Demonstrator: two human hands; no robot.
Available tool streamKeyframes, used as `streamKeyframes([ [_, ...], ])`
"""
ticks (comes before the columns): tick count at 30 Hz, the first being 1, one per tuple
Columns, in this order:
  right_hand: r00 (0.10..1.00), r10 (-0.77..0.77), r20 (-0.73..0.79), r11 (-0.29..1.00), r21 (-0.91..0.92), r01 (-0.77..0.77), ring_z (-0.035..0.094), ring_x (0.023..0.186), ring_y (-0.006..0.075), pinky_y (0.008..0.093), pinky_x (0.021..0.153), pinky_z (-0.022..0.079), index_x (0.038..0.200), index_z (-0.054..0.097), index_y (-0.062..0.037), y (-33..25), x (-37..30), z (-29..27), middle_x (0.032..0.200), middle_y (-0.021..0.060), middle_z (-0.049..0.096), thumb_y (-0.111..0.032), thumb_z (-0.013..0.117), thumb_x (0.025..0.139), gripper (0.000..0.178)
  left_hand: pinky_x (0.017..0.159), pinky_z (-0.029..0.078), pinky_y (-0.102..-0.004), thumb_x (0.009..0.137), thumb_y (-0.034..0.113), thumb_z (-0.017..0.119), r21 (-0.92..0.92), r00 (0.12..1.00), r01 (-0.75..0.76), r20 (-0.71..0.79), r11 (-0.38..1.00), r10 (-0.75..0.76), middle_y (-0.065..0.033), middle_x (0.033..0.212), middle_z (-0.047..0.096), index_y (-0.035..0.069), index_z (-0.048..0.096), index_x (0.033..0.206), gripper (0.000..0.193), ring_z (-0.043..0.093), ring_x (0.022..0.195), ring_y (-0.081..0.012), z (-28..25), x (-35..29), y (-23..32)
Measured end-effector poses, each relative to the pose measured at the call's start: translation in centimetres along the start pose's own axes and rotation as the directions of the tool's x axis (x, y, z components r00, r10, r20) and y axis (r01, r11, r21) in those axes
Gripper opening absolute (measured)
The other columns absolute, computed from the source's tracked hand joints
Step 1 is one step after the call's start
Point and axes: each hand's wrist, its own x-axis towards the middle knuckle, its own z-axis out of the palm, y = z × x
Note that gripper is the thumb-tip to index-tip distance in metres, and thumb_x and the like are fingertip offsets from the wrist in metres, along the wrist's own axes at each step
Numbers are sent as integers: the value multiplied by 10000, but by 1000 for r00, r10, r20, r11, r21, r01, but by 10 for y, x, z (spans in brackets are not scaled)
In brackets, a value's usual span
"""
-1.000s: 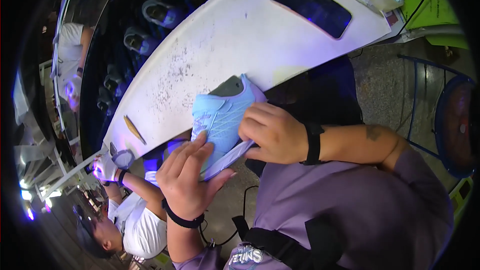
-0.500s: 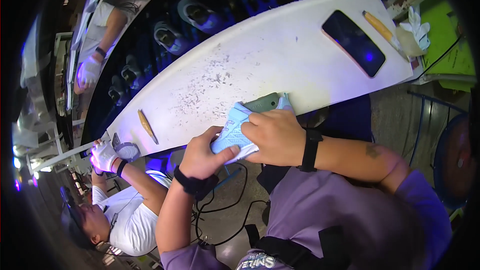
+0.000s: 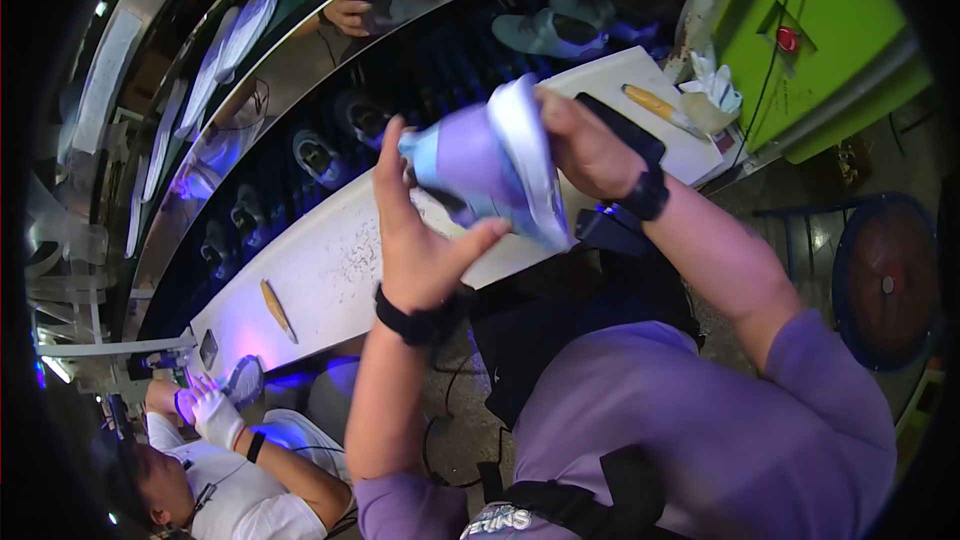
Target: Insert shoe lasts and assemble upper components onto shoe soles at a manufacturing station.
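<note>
Raised above the white worktable [image 3: 310, 245] is a light blue and lavender shoe [image 3: 470, 155] with a white sole, somewhat blurred by motion. Its sole side faces right. My left hand [image 3: 420, 230] grips it from the left and below, thumb and fingers spread around the upper. On the right, my right hand [image 3: 595, 155] holds it by the white sole. The shoe's opening is not clearly visible. Beyond my right hand a black phone [image 3: 640, 140] lies on the table, partly covered by that hand.
Wooden-handled tools lie at the table's right [image 3: 655, 105] and left [image 3: 275, 310]. A white glove [image 3: 715, 85] rests by a green panel [image 3: 830, 30]. Shoes [image 3: 315, 155] stand in a dark curved channel behind. At left, a co-worker's gloved hand [image 3: 215, 415] is beside another shoe [image 3: 245, 380]. A round fan [image 3: 890, 285] stands right.
Both hands have lifted the shoe off the table edge and turned it, so the sole now faces right. The dark green piece seen at it no longer shows. My view has shifted.
</note>
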Motion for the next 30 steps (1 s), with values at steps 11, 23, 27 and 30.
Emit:
streamKeyframes([
  [11, 977, 42, 210, 887, -458, 61, 590, 1111, 248, 363, 966, 500, 1539, 323, -147, -23, 33, 15, 1269, 150, 539, -401, 904, 667, 1078, 823, 555, -344, 451, 312, 1019, 231, 931, 230, 230, 945, -283, -133, 985, 704, 1, 572, 1130, 870, 686, 912, -227, -7, 35, 9],
  [23, 991, 22, 129, 922, -386, 30, 594, 938, 174, 336, 827, 505, 1198, 516, -58, -9, 40, 3, 1013, 95, 625, -181, 791, 695, 587, 861, 542, -311, 485, 398, 1012, 83, 853, 391, 341, 917, -395, -85, 1046, 698, -50, 592, 1186, 932, 674, 959, -170, -6, 49, -22],
  [27, 982, -106, -154, 945, 294, 147, 573, 1043, 179, 370, 957, 488, 1209, 517, -86, 29, 34, -8, 1069, 69, 582, -89, 700, 667, 572, 867, 551, -327, 531, 266, 994, -37, 863, 458, 257, 888, -435, -108, 1049, 699, -59, 593, 1186, 834, 677, 973, -193, -11, 33, -44],
  [30, 935, -13, -354, 764, 600, 238, 575, 1038, 194, 440, 1057, 471, 1257, 471, -104, 58, 26, -11, 1053, 63, 564, -82, 664, 641, 646, 863, 553, -331, 554, 300, 985, -127, 870, 484, 174, 866, -461, -109, 1048, 699, -57, 594, 1185, 824, 681, 964, -191, -13, 15, -59],
])
